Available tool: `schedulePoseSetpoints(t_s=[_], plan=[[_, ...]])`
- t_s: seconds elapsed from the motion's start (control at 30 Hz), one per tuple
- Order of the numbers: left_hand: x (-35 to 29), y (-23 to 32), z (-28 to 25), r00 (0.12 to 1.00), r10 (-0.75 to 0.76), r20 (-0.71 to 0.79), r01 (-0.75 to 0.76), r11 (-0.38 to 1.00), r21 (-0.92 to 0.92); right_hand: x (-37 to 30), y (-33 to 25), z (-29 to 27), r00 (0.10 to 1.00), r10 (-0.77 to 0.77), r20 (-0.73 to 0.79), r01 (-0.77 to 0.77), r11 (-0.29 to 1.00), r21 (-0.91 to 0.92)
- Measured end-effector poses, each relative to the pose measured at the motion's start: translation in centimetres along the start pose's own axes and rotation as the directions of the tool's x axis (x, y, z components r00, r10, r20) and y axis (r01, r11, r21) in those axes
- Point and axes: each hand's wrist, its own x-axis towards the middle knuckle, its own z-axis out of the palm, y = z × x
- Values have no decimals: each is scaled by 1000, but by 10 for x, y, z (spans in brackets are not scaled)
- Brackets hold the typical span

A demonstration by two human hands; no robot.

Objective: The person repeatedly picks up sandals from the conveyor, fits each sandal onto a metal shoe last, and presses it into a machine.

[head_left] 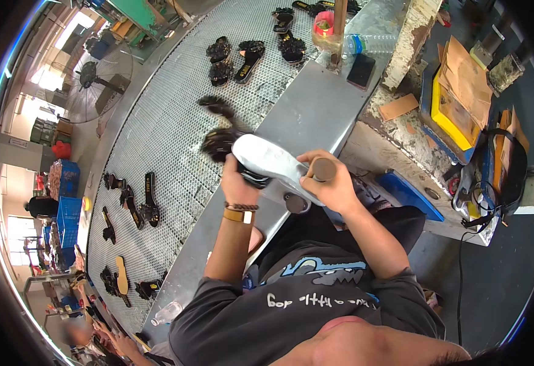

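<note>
Sandal (pixel 267 160), turned pale sole up, sits just above the middle of the frame over the edge of the metal bench (pixel 315 110). Left hand (pixel 237 182) wraps its fingers around the sandal's dark strap end, clamped on it. Right hand (pixel 334 183) is curled tight around a round-headed hammer (pixel 323 169) whose face rests at the sole's near end. Left of the bench, a perforated conveyor belt (pixel 169 134) carries more black sandals (pixel 236 58). Plastic bottle (pixel 364 44) lies at the upper centre.
</note>
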Motion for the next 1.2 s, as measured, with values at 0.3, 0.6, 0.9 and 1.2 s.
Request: schedulePoseSetpoints(t_s=[0.3, 0.6, 0.9, 1.2], plan=[[-28, 11, -99, 924, 315, -218, -236, 917, 322, 30, 89, 13, 980, -47, -195, -74, 817, -572], [-34, -6, -112, 913, 324, -249, -202, 887, 414, -58, 98, 46, 954, -174, 246, 239, 935, -263], [-54, -24, -43, 987, -158, 37, 152, 978, 140, -94, -1, 32, 952, 165, 259, -168, 986, -11], [-100, -105, 61, 874, -173, 454, 71, 970, 234, -99, -11, -6, 941, -81, -329, -20, 956, -294]])
